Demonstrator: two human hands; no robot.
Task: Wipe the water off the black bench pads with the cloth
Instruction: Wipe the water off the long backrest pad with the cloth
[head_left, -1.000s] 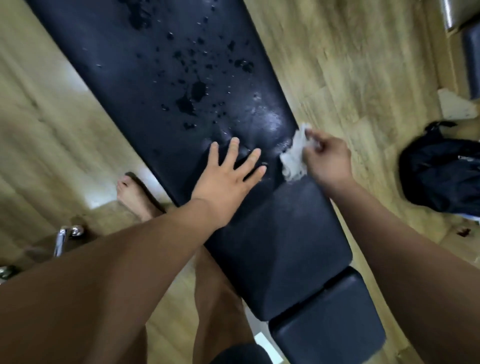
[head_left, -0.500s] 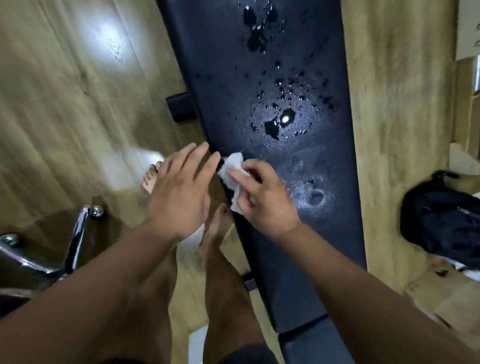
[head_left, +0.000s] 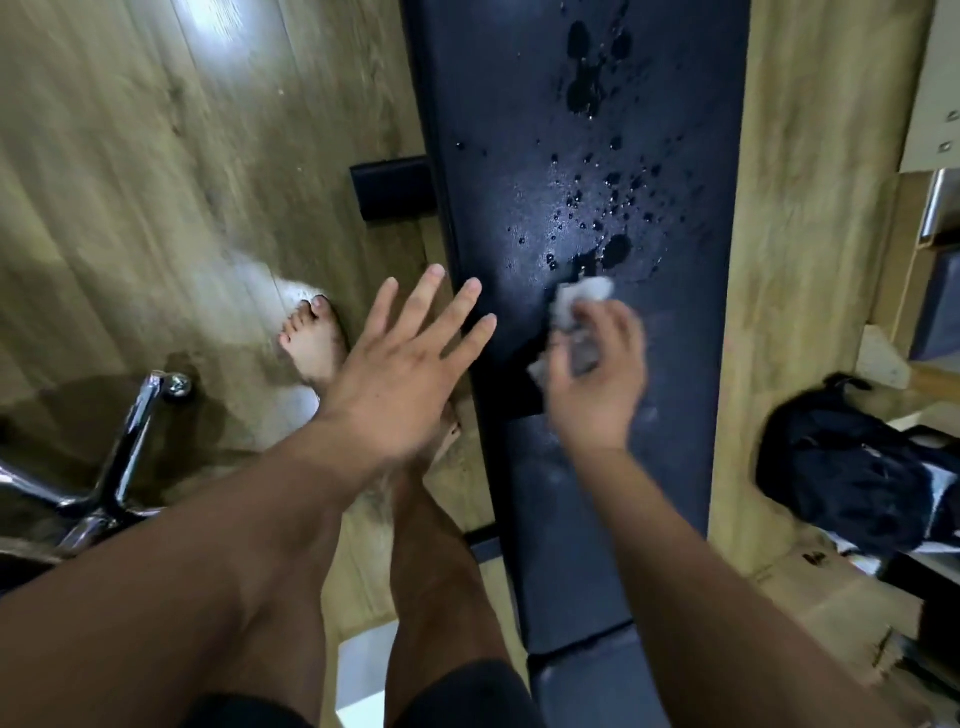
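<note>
The cloth (head_left: 576, 322), small, white and crumpled, looks soft, light and limp; it is best bunched in the palm. The right hand (head_left: 597, 379) has its fingers (head_left: 621, 332) curled shut around it, pressing it onto the black bench pad (head_left: 675, 364). Water droplets (head_left: 608, 208) bead just beyond those fingers. The left hand (head_left: 400, 374) is spread flat, holding nothing, at the pad's edge.

Black bench pad (head_left: 582, 156), white cloth (head_left: 579, 306), black bag (head_left: 852, 467) — wood-grain tan floor (head_left: 156, 182).

No readable text or labels (blur throughout) anywhere.
</note>
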